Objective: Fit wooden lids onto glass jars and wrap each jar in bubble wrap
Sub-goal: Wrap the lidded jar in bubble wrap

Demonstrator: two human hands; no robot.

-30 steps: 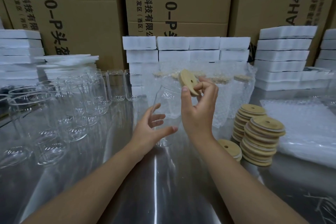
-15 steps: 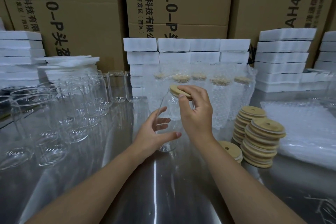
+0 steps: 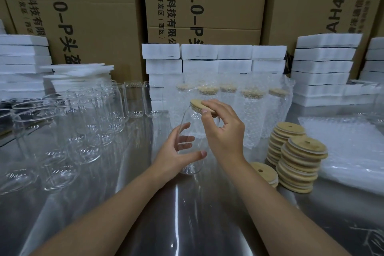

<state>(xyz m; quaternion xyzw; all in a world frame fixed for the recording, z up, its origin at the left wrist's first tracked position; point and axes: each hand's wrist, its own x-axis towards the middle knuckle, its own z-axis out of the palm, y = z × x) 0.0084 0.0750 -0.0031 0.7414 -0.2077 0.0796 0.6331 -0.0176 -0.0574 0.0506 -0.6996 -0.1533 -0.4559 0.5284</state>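
left grip [image 3: 172, 154] curled round glass jar [image 3: 194, 123], right grip [image 3: 226, 131] pinching wooden lid [image 3: 197, 103] on its mouth, lid stacks [image 3: 299, 158] right of that grip

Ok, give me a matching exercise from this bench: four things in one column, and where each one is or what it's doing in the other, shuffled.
1. left hand
2. right hand
3. lid stacks
4. wrapped jars

A. holds a wooden lid on the glass jar
B. stand behind the glass jar
C. grips the glass jar's side
D. piled on the table, right of the glass jar

Pairs: 1-C, 2-A, 3-D, 4-B.
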